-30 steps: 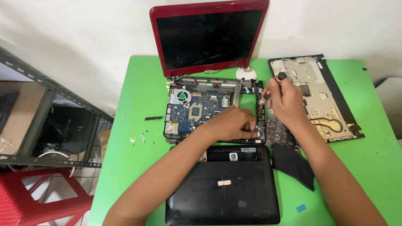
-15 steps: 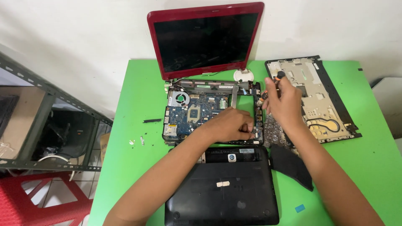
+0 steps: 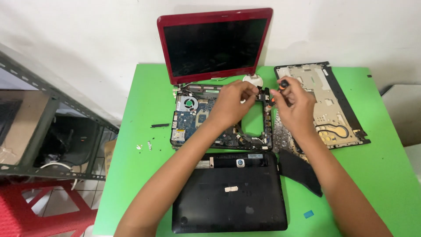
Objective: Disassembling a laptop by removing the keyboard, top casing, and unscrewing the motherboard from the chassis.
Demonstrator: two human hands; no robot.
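Both forearms are bare, no sleeves in view; the left hand and the right hand wear no gloves; fingers ringless.

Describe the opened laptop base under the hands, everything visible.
The opened laptop base lies flat on the green table, still joined to the upright red-framed screen. Its cover is off: blue circuit board, round fan at the back left, dark frame, and an empty bay showing green table at right. The left hand and right hand meet over its back right corner. A black bottom cover lies just in front.
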